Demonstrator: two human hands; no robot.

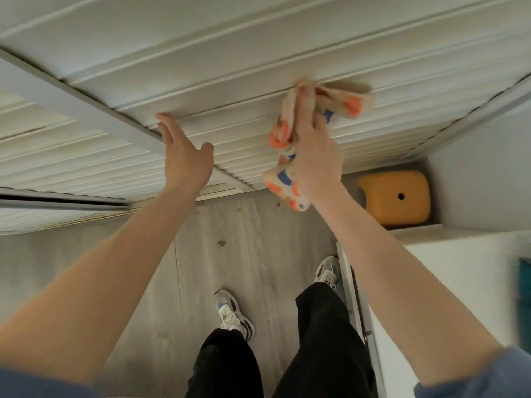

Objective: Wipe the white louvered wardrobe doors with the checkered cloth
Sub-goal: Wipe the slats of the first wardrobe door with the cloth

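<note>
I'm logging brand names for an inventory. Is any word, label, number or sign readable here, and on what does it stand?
No readable text anywhere in this view.
checkered cloth: orange and blue squares only, no lettering.
wardrobe doors: plain white slats, no label.
orange plastic object on the floor: blank, only a round hole.
sneakers: any logo is too blurred to read.

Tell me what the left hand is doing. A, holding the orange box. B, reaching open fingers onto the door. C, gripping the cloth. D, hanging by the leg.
B: the left hand has straight fingers, with the fingertips on the door, while the right hand grips the cloth.
</note>
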